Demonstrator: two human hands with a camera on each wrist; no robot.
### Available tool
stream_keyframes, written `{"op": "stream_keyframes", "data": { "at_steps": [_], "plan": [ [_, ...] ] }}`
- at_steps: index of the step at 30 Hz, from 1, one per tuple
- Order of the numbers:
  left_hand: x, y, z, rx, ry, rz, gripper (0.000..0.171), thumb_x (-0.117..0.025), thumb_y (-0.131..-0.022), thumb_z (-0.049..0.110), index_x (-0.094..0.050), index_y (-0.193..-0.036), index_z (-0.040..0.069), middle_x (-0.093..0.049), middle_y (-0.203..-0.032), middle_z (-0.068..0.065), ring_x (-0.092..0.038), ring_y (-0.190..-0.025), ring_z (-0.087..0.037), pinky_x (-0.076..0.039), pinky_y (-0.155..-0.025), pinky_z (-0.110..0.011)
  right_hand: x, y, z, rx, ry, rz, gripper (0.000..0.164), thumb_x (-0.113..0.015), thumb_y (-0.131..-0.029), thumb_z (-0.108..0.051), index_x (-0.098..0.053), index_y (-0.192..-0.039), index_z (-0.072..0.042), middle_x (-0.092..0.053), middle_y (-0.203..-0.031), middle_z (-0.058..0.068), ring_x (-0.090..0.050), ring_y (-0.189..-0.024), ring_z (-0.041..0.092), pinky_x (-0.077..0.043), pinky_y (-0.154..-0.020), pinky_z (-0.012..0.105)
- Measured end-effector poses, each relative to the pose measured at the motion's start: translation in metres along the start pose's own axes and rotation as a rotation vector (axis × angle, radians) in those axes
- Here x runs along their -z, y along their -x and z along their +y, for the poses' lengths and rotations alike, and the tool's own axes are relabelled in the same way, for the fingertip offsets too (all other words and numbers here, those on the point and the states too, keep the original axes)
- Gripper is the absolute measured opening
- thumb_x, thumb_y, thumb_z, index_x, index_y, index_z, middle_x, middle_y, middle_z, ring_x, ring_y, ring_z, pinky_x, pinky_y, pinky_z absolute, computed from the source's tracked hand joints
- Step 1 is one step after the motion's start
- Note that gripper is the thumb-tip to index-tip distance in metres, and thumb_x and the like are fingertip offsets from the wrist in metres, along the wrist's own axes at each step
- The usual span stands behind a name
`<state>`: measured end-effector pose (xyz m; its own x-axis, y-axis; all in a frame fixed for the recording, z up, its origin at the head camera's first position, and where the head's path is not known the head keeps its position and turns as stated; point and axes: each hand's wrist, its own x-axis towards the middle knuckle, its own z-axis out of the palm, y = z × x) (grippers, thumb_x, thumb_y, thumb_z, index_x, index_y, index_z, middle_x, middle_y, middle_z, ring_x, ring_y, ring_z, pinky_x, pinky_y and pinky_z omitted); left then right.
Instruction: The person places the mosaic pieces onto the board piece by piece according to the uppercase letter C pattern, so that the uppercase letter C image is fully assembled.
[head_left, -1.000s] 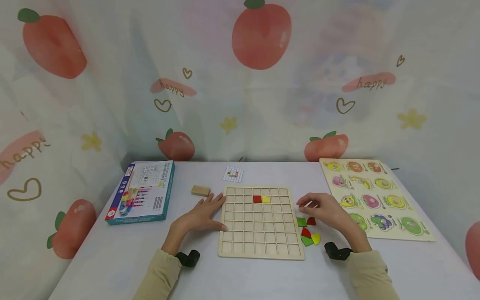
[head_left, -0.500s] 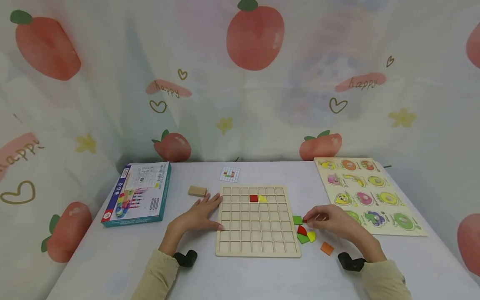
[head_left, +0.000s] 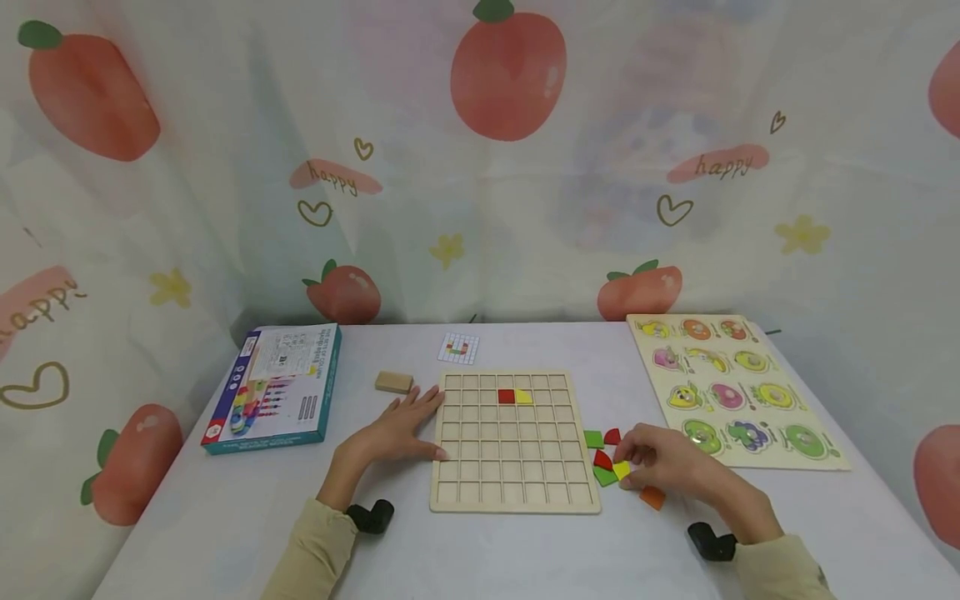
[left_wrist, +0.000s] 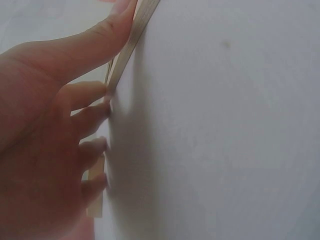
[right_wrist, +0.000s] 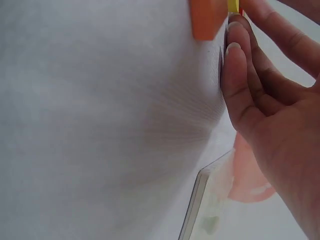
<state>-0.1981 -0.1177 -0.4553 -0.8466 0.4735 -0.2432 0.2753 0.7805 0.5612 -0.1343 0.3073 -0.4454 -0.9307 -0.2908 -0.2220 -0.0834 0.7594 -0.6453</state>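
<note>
A wooden grid board [head_left: 517, 505] lies on the table, with a red square tile [head_left: 507, 397] and a yellow square tile [head_left: 523, 397] in its second row from the back. My left hand [head_left: 393, 433] rests at the board's left edge, fingers spread and thumb on the rim. To the right of the board, my right hand [head_left: 671, 460] pinches a yellow rounded tile [head_left: 621, 471] between thumb and fingertips. Beside it lie a green square tile [head_left: 593, 439], two red quarter-round tiles [head_left: 603, 459] and another green tile [head_left: 605, 477]. An orange tile [right_wrist: 209, 19] sits just under that hand.
Behind the board lies a small pattern card [head_left: 458, 348]. A wooden block [head_left: 393, 382] is beyond my left hand. At the left stands a boxed set [head_left: 272, 387], and at the right lies a fruit puzzle board [head_left: 738, 392]. A printed cloth [head_left: 525, 233] hangs behind the table.
My right hand has moved nearer and down, from the upper red tile to the yellow rounded tile. The red tile lies released, and the orange tile has come into view. My left hand stays put.
</note>
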Motion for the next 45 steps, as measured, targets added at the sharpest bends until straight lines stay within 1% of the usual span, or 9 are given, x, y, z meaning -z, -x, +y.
{"op": "stream_keyframes", "data": {
  "at_steps": [11, 15, 19, 23, 27, 29, 35, 39, 45],
  "plan": [
    [-0.001, 0.0, -0.001, 0.012, -0.003, -0.007, 0.1, -0.082, -0.087, 0.042, -0.026, -0.164, 0.011, -0.018, -0.173, -0.008, -0.003, -0.161, -0.033, -0.004, -0.13, -0.055, -0.004, -0.003, -0.002, 0.068, 0.026, 0.035, 0.021, -0.083, -0.085, -0.013, -0.065, -0.094, -0.018, -0.065, -0.093, -0.004, -0.056, -0.087, 0.016, -0.05, -0.072, 0.021],
    [-0.002, 0.001, -0.001, -0.004, 0.001, -0.007, 0.098, -0.081, -0.088, 0.04, -0.027, -0.163, 0.009, -0.02, -0.172, -0.01, -0.003, -0.161, -0.036, -0.005, -0.13, -0.056, -0.002, -0.008, -0.004, 0.105, 0.057, 0.088, 0.015, -0.078, -0.088, -0.01, -0.069, -0.094, -0.02, -0.068, -0.095, -0.007, -0.057, -0.086, 0.012, -0.052, -0.076, 0.021],
    [-0.002, 0.001, 0.0, 0.003, -0.024, -0.024, 0.098, -0.078, -0.09, 0.041, -0.023, -0.165, 0.011, -0.015, -0.173, -0.007, 0.001, -0.161, -0.032, -0.002, -0.131, -0.053, 0.001, -0.015, -0.01, 0.15, 0.041, 0.12, 0.013, -0.073, -0.092, -0.008, -0.073, -0.1, -0.018, -0.071, -0.1, -0.005, -0.061, -0.089, 0.011, -0.055, -0.081, 0.019],
    [0.0, 0.0, 0.001, -0.002, -0.024, -0.015, 0.097, -0.078, -0.09, 0.042, -0.023, -0.165, 0.012, -0.016, -0.173, -0.006, 0.0, -0.161, -0.032, -0.002, -0.131, -0.052, 0.004, -0.025, -0.019, 0.165, -0.033, 0.12, 0.011, -0.072, -0.095, -0.008, -0.073, -0.105, -0.012, -0.073, -0.104, 0.002, -0.067, -0.091, 0.015, -0.057, -0.081, 0.018],
    [0.002, -0.001, 0.001, -0.007, -0.004, -0.003, 0.098, -0.08, -0.088, 0.042, -0.026, -0.164, 0.011, -0.019, -0.173, -0.008, -0.002, -0.161, -0.034, -0.003, -0.131, -0.054, 0.002, -0.037, -0.03, 0.152, -0.128, 0.102, 0.012, -0.07, -0.096, -0.008, -0.072, -0.107, -0.006, -0.073, -0.105, 0.009, -0.071, -0.085, 0.019, -0.061, -0.073, 0.025],
    [0.003, -0.001, 0.0, -0.004, -0.003, -0.005, 0.098, -0.08, -0.088, 0.041, -0.026, -0.164, 0.011, -0.019, -0.173, -0.008, -0.002, -0.161, -0.033, -0.003, -0.131, -0.054, 0.001, -0.043, -0.035, 0.14, -0.144, 0.102, 0.014, -0.07, -0.096, -0.01, -0.071, -0.108, -0.005, -0.072, -0.105, 0.01, -0.072, -0.085, 0.019, -0.061, -0.07, 0.027],
    [0.002, -0.001, -0.002, 0.003, -0.011, -0.014, 0.099, -0.079, -0.089, 0.042, -0.024, -0.165, 0.011, -0.017, -0.173, -0.007, -0.001, -0.161, -0.033, -0.003, -0.131, -0.053, -0.005, -0.062, -0.048, 0.135, -0.123, 0.126, 0.022, -0.073, -0.094, -0.013, -0.07, -0.113, -0.004, -0.073, -0.1, 0.007, -0.071, -0.088, 0.019, -0.059, -0.069, 0.025],
    [0.002, -0.001, -0.001, 0.007, -0.006, -0.015, 0.099, -0.08, -0.088, 0.043, -0.026, -0.164, 0.012, -0.018, -0.173, -0.006, -0.002, -0.161, -0.032, -0.004, -0.131, -0.053, -0.008, -0.077, -0.054, 0.185, -0.098, 0.138, 0.021, -0.074, -0.094, -0.013, -0.07, -0.113, -0.005, -0.073, -0.099, 0.004, -0.069, -0.09, 0.018, -0.058, -0.079, 0.022],
    [0.003, -0.002, -0.001, 0.007, -0.004, -0.008, 0.099, -0.081, -0.087, 0.044, -0.027, -0.164, 0.012, -0.018, -0.173, -0.005, -0.003, -0.161, -0.031, -0.004, -0.131, -0.053, -0.01, -0.097, -0.063, 0.209, -0.075, 0.121, 0.014, -0.073, -0.095, -0.017, -0.075, -0.108, -0.011, -0.074, -0.103, 0.002, -0.067, -0.094, 0.017, -0.057, -0.089, 0.032]
  ]
}}
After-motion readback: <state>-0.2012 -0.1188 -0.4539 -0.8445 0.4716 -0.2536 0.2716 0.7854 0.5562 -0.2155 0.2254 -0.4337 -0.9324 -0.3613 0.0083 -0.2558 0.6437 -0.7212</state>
